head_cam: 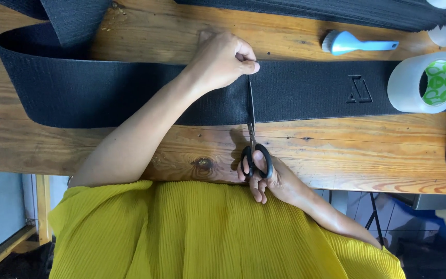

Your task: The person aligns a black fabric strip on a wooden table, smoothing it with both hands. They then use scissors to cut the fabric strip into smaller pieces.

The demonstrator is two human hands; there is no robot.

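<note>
A wide black woven band (104,93) lies across the wooden table (336,150), with an embossed triangular mark near its right end. My left hand (223,59) presses and pinches the band at its far edge near the middle. My right hand (267,178) holds black-handled scissors (252,139) at the table's near edge. The blades point away from me and lie across the band's width, right under my left fingertips.
A roll of clear tape with a green core (427,82) stands on the band's right end. A light blue brush (352,44) lies behind it. More black band (336,10) runs along the far edge and folds over at the left. My yellow pleated garment (207,232) fills the foreground.
</note>
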